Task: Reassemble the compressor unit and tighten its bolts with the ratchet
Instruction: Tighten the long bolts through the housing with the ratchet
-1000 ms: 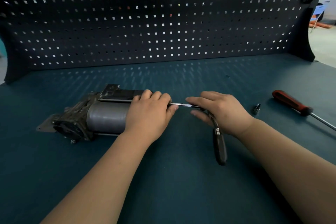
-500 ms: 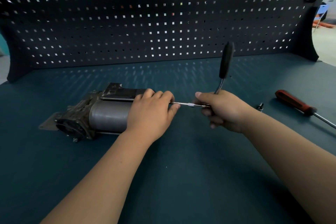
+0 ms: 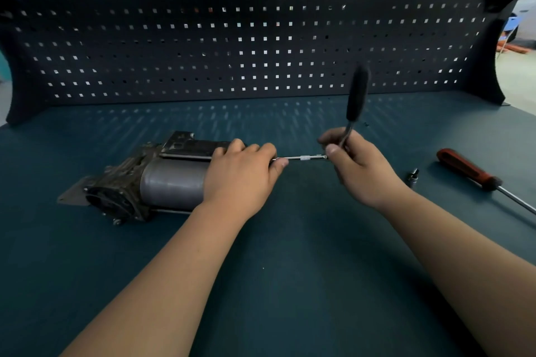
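Swung ratchet point(image 3: 356, 95) handle up from pointing at viewer to upright. Grips its neck in curled right hand point(image 3: 359, 165); clasps right end of compressor point(image 3: 162, 180) with left hand point(image 3: 243, 174). Lies mid-left on bench point(image 3: 290, 269), long axis left-right, extension bar point(image 3: 301, 157) level between hands.

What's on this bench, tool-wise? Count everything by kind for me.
compressor unit: 1
ratchet: 1
red-handled screwdriver: 1
small loose socket: 1
Total: 4
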Action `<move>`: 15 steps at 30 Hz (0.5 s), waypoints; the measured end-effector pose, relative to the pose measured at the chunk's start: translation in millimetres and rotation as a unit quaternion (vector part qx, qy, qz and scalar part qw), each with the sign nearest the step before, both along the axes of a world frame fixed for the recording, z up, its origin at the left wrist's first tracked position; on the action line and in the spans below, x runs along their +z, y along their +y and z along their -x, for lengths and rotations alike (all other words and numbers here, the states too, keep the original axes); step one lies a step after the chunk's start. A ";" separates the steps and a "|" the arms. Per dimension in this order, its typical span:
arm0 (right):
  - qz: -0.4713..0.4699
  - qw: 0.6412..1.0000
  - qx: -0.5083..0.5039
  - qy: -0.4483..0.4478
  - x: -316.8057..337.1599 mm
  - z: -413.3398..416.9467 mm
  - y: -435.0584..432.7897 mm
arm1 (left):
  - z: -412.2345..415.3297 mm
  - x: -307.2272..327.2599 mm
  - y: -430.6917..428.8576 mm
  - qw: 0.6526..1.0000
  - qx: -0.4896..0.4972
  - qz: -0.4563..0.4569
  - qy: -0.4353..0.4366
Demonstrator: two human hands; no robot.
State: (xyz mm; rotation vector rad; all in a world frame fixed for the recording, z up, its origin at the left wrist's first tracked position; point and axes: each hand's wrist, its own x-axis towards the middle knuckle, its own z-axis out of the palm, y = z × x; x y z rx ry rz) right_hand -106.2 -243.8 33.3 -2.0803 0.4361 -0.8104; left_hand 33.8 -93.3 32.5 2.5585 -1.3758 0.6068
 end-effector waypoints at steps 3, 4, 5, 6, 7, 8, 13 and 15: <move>0.108 0.992 0.064 -0.025 -0.4 7.1 -2.6 | -3.8 0.1 -4.0 1.000 0.005 0.002 0.004; 0.164 0.983 0.076 -0.020 -2.9 7.3 -2.9 | -5.1 -0.1 -4.9 1.000 0.007 0.002 0.004; 0.201 0.976 0.079 -0.010 -7.0 6.5 -3.3 | -5.8 -0.4 -5.7 1.000 0.009 0.002 0.004; 0.217 0.973 0.075 0.001 -10.7 5.6 -3.8 | -6.2 -0.9 -6.2 1.000 0.010 0.002 0.002; 0.218 0.973 0.070 0.003 -13.8 4.8 -5.3 | -6.1 -1.5 -6.3 1.000 0.011 0.003 0.001; 0.210 0.975 0.068 0.002 -15.8 4.3 -7.5 | -5.9 -2.0 -6.4 1.000 0.012 0.005 0.000; 0.083 0.992 0.087 0.035 -22.3 3.1 -21.4 | -3.2 -5.2 -2.5 0.999 0.002 0.037 0.006; 0.000 0.997 0.078 0.024 -23.5 0.5 -20.7 | -2.7 -5.7 0.3 0.998 -0.007 0.055 0.016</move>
